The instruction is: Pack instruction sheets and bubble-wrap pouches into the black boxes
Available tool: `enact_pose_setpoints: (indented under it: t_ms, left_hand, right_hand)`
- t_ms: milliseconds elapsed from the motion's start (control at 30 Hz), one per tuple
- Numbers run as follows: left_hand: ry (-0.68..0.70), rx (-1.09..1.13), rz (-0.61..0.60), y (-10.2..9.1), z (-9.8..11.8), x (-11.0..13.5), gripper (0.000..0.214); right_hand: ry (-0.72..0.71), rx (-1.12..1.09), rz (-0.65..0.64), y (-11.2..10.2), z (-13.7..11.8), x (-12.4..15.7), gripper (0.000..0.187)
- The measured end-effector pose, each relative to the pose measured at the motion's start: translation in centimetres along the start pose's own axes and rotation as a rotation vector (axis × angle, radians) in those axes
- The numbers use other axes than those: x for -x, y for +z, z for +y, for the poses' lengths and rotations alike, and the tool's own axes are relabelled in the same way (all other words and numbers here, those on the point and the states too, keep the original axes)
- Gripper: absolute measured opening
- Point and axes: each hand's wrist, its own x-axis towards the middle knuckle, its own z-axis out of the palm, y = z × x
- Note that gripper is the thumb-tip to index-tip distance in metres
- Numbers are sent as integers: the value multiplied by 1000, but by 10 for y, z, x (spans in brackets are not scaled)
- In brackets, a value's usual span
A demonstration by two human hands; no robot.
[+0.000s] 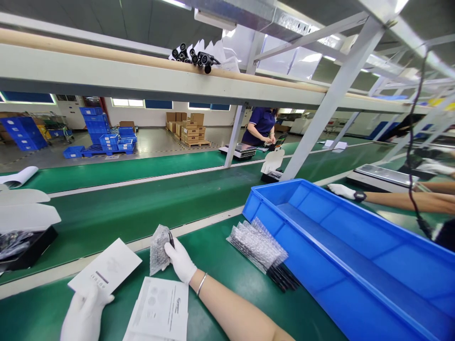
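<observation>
Our gloved right hand pinches an upright bubble-wrap pouch by its edge, while the left hand's fingers press together against a white card.

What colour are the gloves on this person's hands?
White, shown best in the head view: the right glove and the left glove.

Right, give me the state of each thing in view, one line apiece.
left hand: white-gloved, touching the card's lower edge
white card: tilted, raised off the belt
right hand: white-gloved, gripping the bag
bubble-wrap bag: held upright, black item inside
printed sheet: lying flat
bubble-wrap bag stack: overlapping, black ends protruding
blue plastic bin: open-topped
black box: open, white flaps raised
</observation>
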Motion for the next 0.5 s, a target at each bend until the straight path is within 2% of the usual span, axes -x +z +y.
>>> enact_pose_setpoints:
  t_ms: [100,300,500]
  left_hand:
    - [-99,53,18,-3,-1,-3,52]
    - [-105,166,-56,-5,7,-5,61]
    - [20,7,-113,-1,28,4,66]
  right_hand:
    - [-8,8,5,0,1,0,46]
    - [14,40,24,-1,-2,-2,47]
    - [4,7,29,1,-10,2,52]
